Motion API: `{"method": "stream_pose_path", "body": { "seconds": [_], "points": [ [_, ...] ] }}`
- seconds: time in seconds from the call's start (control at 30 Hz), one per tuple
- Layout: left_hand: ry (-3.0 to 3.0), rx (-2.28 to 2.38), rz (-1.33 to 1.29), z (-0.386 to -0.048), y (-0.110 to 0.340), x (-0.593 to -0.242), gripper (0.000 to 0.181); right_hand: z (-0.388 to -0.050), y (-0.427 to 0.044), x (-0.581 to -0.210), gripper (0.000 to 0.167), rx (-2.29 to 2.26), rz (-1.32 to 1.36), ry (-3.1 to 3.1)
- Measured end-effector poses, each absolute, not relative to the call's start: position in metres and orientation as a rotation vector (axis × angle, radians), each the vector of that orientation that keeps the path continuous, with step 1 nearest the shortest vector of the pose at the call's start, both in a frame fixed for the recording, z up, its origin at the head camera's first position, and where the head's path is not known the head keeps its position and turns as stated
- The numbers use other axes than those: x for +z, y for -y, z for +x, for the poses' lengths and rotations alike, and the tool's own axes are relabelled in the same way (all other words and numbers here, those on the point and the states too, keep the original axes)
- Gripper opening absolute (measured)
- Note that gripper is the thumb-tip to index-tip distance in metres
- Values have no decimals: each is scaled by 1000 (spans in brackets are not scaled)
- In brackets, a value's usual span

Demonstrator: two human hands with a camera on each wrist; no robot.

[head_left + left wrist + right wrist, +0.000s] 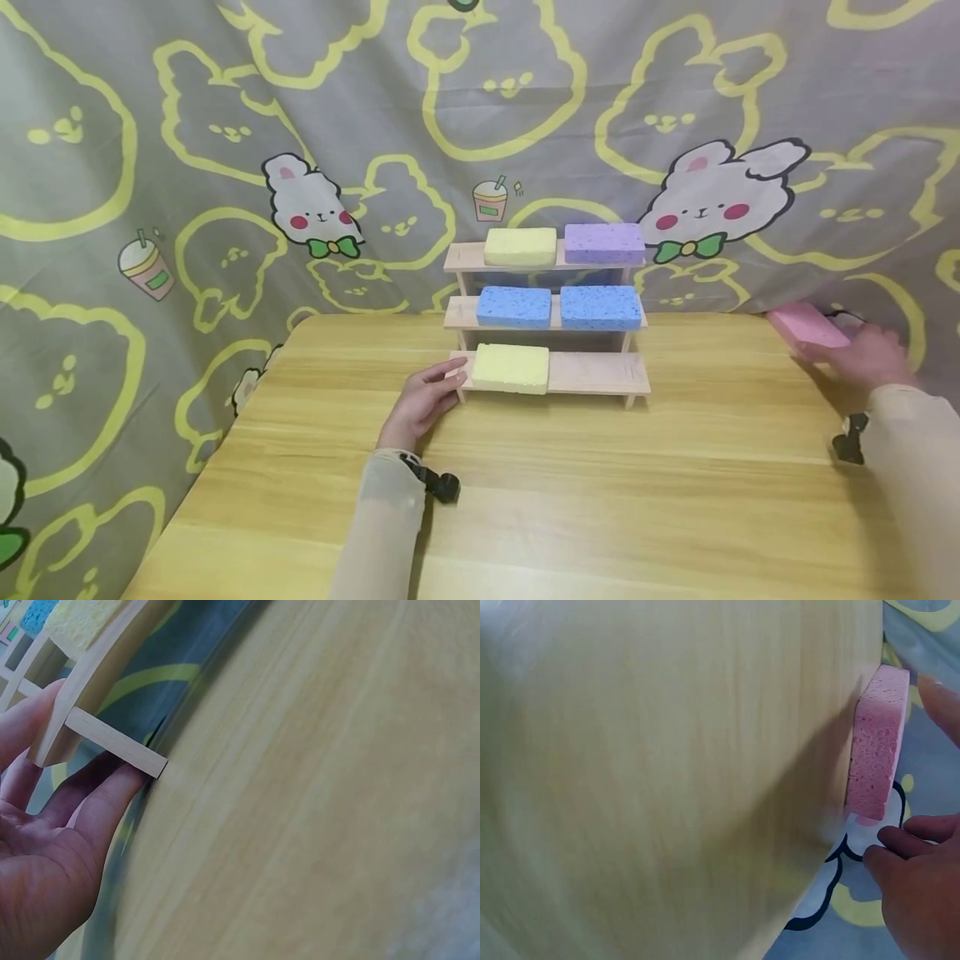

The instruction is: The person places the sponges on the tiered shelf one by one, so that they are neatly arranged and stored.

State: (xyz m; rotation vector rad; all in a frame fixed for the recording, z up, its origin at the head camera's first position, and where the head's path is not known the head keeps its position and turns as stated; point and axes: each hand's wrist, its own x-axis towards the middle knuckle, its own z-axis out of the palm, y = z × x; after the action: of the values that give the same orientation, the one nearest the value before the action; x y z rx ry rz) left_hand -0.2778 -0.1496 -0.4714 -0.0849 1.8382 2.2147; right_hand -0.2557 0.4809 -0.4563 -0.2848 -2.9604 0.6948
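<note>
A small three-step wooden rack (600, 377) stands near the table's back edge. My left hand (422, 406) holds the left end of its lowest step, thumb above the board and fingers by the leg (120, 744). That step bears one yellow sponge (512, 368) on its left half. At the table's back right corner lies a pink sponge (808, 325). My right hand (873, 360) is beside it, thumb and fingers spread around it; the right wrist view shows a gap between the fingers (889, 862) and the pink sponge (877, 742).
Two blue sponges (513, 307) sit side by side on the middle step. On the top step are a yellow sponge (521, 247) and a purple sponge (603, 243). A patterned curtain (360, 108) hangs behind and left of the wooden table (600, 500).
</note>
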Motion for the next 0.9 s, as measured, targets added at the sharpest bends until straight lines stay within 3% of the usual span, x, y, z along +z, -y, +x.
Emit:
{"method": "stream_pose_path", "body": {
  "seconds": [0.17,0.43,0.9],
  "points": [
    [-1852,2212,-83,-278,152,-473,40,-257,-477,-457,90,736,-312,2978],
    [-1837,2223,-70,-279,151,-473,41,-257,-477,-456,70,735,-271,2927],
    [-1841,2214,-84,-279,150,-472,40,-242,-470,-455,68,710,-214,2880]
  ]
}}
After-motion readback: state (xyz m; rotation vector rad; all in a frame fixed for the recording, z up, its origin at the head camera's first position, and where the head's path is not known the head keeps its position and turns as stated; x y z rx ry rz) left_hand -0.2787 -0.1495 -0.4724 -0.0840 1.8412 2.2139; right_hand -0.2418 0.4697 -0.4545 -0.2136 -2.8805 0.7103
